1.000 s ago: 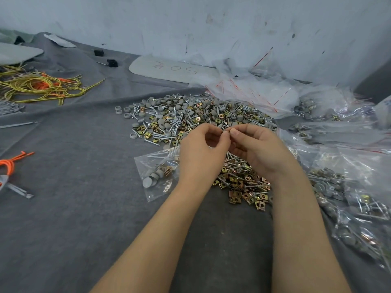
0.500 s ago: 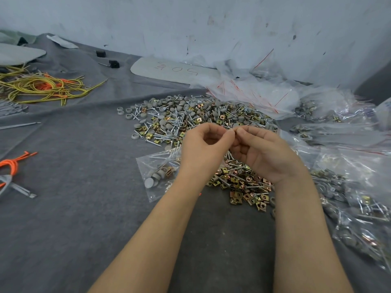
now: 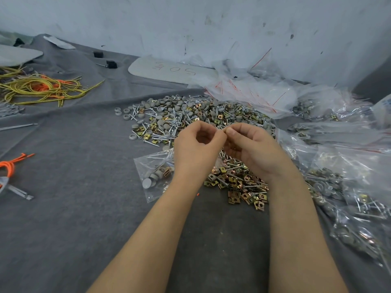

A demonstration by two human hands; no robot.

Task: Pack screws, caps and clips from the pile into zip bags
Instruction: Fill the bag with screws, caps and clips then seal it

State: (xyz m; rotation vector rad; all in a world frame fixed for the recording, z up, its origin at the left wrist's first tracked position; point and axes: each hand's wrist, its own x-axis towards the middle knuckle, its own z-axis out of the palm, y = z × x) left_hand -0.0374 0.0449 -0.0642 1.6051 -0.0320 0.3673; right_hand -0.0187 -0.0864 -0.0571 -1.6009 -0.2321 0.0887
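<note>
Hands (image 3: 196, 153) (image 3: 257, 152) stay pinched above pile (image 3: 190, 115)

wall: a pale wall (image 3: 190, 28) is standing at the back, carrying dark scuffs | surface: a grey cloth (image 3: 74, 229) is covering the work surface up to the wall, creasing at the left | right edge: a darker grey panel (image 3: 372, 81) is showing | light: soft, even light is falling

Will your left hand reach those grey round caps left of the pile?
Probably yes: the grey round plastic caps lie loose on grey cloth, nothing over them, though the left hand seems busy pinching the clear zip bag.
</note>
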